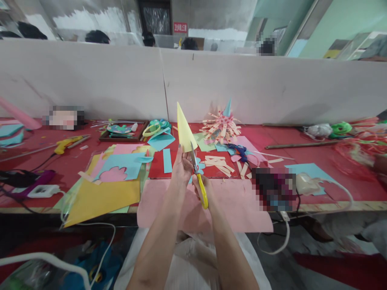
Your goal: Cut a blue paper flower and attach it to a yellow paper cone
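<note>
We raise a yellow cone [185, 131], tip up, above the middle of a red worktop [256, 141], our left hand [182, 167] gripping it near its lower edge. In our right hand [209, 184], the fingers are closed around the yellow handles of a pair of scissors [203, 193], whose blades point upward and overlap the cone's base; whether they bite into the paper, we cannot tell.

Below our hands, a pink sheet [238, 205] hangs over the worktop's front edge. Just beyond it lie a blue strip [167, 160], left of our hands, and a loose pile of pale strips [219, 163] to their right. Near the back, a spiky model [223, 123], ringed with spotted strips, wears a blue cone [227, 108] on top. A blue glue gun [240, 152] rests in front of it, to the right.

To our left, a yellow card [111, 197] sits among layered colored papers, a tray [145, 133] of small pieces stands behind them, and a yellow glue gun [64, 145] lies farther out. A white partition [121, 80] runs along the back, with the tops of several heads [97, 37] showing above it, and a red sign [180, 27] hangs on the wall beyond.
</note>
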The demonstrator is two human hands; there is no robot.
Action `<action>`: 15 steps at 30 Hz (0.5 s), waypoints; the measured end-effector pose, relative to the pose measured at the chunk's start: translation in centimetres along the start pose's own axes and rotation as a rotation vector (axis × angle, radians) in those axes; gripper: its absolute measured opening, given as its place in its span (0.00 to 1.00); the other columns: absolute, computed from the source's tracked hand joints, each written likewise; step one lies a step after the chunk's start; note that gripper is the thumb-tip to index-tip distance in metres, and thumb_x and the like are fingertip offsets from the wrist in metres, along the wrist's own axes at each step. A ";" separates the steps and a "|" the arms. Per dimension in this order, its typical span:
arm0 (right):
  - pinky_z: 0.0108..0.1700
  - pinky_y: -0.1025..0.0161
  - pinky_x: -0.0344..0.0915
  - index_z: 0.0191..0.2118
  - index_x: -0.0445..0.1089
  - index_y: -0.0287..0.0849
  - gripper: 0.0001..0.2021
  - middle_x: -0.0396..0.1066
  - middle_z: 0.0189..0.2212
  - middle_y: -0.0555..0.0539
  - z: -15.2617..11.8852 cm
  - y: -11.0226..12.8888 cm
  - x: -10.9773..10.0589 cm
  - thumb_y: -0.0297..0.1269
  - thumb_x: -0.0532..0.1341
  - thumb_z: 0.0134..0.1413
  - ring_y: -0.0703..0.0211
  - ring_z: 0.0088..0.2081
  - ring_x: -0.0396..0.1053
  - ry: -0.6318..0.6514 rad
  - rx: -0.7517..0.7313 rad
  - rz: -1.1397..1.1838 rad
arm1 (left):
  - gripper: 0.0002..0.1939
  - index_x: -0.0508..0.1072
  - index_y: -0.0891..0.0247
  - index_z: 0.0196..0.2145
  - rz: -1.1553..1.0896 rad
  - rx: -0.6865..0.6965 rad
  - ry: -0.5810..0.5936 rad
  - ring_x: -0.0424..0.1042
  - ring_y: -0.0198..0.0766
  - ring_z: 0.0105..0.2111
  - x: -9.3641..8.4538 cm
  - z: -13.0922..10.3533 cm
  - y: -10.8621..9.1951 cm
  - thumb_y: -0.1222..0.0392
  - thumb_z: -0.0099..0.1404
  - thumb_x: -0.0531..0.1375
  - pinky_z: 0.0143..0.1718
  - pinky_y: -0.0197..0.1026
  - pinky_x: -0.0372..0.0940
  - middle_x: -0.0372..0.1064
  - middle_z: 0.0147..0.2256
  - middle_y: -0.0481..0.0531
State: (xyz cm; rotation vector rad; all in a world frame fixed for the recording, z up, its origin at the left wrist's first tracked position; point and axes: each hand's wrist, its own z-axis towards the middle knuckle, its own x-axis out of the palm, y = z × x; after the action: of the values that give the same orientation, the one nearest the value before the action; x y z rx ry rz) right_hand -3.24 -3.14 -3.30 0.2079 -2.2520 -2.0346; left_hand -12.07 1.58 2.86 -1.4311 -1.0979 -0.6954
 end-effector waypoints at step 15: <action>0.19 0.69 0.48 0.28 0.61 0.42 0.23 0.47 0.13 0.58 -0.2 -0.4 -0.1 0.61 0.53 0.48 0.68 0.17 0.48 0.099 -0.116 -0.005 | 0.11 0.73 0.61 0.40 -0.115 0.013 -0.091 0.75 0.28 0.28 1.1 -0.2 -1.6 0.58 0.67 0.52 0.33 0.27 0.70 0.75 0.28 0.46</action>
State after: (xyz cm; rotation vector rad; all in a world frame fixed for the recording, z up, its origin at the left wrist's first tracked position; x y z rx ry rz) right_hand -3.14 -3.40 -3.69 0.2969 -2.0709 -2.1005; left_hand -13.08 1.55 4.54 -1.4079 -1.2610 -0.7089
